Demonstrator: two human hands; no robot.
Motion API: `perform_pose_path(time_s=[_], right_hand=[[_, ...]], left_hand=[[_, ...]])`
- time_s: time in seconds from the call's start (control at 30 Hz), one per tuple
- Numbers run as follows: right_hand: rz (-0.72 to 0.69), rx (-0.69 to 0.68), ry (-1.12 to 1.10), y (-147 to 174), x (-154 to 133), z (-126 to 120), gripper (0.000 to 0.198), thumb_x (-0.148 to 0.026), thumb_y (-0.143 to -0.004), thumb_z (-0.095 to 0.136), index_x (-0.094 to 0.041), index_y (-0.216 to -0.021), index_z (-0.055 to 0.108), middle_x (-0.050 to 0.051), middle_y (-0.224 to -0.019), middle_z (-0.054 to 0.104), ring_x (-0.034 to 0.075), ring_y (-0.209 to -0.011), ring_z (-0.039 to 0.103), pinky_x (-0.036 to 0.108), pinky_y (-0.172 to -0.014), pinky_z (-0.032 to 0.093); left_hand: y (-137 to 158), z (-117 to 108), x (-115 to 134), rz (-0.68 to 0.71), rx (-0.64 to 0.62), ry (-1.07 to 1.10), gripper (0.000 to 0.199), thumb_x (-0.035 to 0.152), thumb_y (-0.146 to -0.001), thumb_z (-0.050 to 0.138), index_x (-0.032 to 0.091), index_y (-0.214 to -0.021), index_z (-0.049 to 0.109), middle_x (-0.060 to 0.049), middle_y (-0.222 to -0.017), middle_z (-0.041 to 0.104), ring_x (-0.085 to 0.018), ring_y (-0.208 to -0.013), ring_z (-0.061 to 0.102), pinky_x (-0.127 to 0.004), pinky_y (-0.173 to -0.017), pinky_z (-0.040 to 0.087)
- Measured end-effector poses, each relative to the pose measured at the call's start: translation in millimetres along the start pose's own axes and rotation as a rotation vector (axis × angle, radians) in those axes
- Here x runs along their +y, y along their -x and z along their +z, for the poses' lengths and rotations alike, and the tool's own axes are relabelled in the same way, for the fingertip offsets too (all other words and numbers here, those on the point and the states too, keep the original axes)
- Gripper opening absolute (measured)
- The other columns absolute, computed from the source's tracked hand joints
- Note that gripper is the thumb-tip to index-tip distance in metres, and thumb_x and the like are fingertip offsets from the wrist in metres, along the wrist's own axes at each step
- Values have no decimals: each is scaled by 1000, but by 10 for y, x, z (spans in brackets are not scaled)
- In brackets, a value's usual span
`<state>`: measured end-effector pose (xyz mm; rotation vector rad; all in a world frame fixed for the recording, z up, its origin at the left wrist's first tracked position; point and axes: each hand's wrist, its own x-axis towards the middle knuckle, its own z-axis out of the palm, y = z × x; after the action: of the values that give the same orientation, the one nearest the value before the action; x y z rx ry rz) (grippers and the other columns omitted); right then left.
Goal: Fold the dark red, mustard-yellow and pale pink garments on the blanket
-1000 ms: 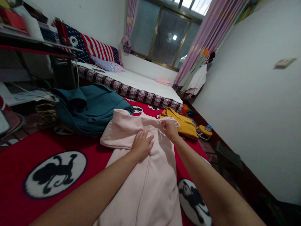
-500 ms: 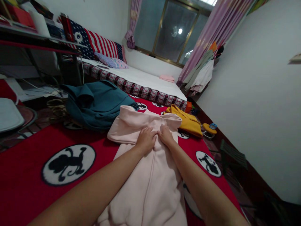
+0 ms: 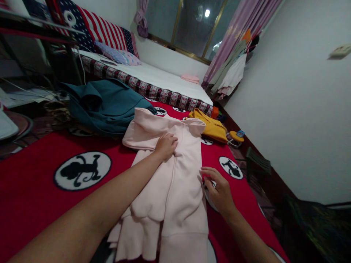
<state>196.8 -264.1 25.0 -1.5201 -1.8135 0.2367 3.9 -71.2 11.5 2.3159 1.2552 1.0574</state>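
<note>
A pale pink hoodie (image 3: 183,186) lies lengthwise in front of me on a red blanket with monkey prints (image 3: 33,179). Its hood spreads at the far end, and a sleeve with a wide ribbed cuff runs down the front toward me. My left hand (image 3: 166,145) rests on the cloth just below the hood, fingers laid out and pressing lightly. Beside the garment's right edge hovers my right hand (image 3: 219,190), its thumb and fingers apart with nothing between them; whether a fingertip touches the edge I cannot tell.
Behind on the left sits a heap of teal clothing (image 3: 106,106). A folded mustard-yellow garment (image 3: 210,126) is at the back right. Beyond is a bed with a white sheet (image 3: 161,80). A small folding stool (image 3: 257,160) stands off the right edge.
My right hand has left the hoodie's top middle and come right and nearer to me, beside its edge. My left hand stays below the hood. The view has tipped downward.
</note>
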Motion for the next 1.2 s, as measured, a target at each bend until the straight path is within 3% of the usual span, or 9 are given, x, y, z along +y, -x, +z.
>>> perform_pose_path(time_s=[0.1, 0.27, 0.47, 0.57, 0.77, 0.87, 0.97, 1.1, 1.2], right_hand=[[-30, -94, -63, 218, -38, -246, 20, -10, -87, 48, -22, -89, 64, 7, -94, 66, 18, -93, 63, 31, -81, 51], [-47, -381, -92, 508, -175, -354, 34, -2, -85, 50, -25, -105, 65, 7, -112, 60, 17, -106, 59, 30, -91, 49], [-82, -333, -33, 588, -104, -231, 31, -2, -87, 50, -25, -101, 66, 6, -109, 59, 16, -102, 58, 27, -86, 48], [-118, -296, -16, 567, -94, -182, 27, -2, -88, 49, -23, -95, 65, 5, -106, 60, 15, -99, 58, 26, -83, 48], [-188, -284, -5, 505, -224, -252, 22, -8, -91, 46, -21, -92, 63, 6, -96, 66, 16, -91, 60, 29, -79, 47], [-144, -402, 45, 372, -327, -360, 26, -2, -82, 49, -22, -84, 67, 3, -89, 68, 16, -86, 62, 29, -77, 47], [-90, -319, 90, 51, -426, -384, 26, -4, -78, 52, -22, -83, 70, 3, -82, 70, 17, -80, 64, 30, -75, 48], [-27, -12, -14, -581, -484, -86, 29, -26, -88, 53, -18, -111, 67, 10, -110, 70, 21, -103, 64, 34, -92, 48], [69, 54, 12, -949, -432, 328, 57, -43, -93, 46, -15, -142, 44, 15, -144, 48, 25, -133, 45, 42, -108, 36]], left_hand=[[11, -15, 22, 70, -12, 171, 24, 30, -88, 56, 18, -99, 74, -8, -109, 70, -21, -103, 62, -33, -96, 46], [14, -107, -12, 338, -298, 358, 30, 38, -76, 72, 19, -99, 76, -7, -102, 72, -20, -98, 64, -29, -92, 47], [-15, -213, -146, 416, -529, 468, 39, 10, -72, 62, 18, -108, 73, -11, -124, 65, -20, -114, 60, -27, -96, 47], [3, -158, -138, 381, -417, 419, 39, 2, -68, 53, 17, -95, 76, -9, -112, 70, -19, -106, 63, -29, -94, 47], [11, -106, -142, 202, 9, 378, 43, -1, -61, 42, 15, -85, 74, -5, -93, 74, -19, -93, 67, -30, -89, 50], [5, -127, -164, 207, -34, 331, 39, -1, -60, 43, 16, -77, 73, -4, -93, 74, -19, -92, 67, -29, -88, 50], [1, -137, -156, 142, -34, 290, 42, 0, -62, 43, 17, -84, 74, -3, -94, 74, -18, -92, 67, -29, -89, 50], [9, -161, -133, 88, 73, 292, 47, 1, -64, 45, 14, -100, 72, -5, -101, 73, -18, -93, 66, -28, -88, 50], [40, -200, -121, 72, 53, 315, 34, 8, -72, 49, 15, -94, 73, -5, -96, 74, -17, -86, 66, -26, -81, 50]])
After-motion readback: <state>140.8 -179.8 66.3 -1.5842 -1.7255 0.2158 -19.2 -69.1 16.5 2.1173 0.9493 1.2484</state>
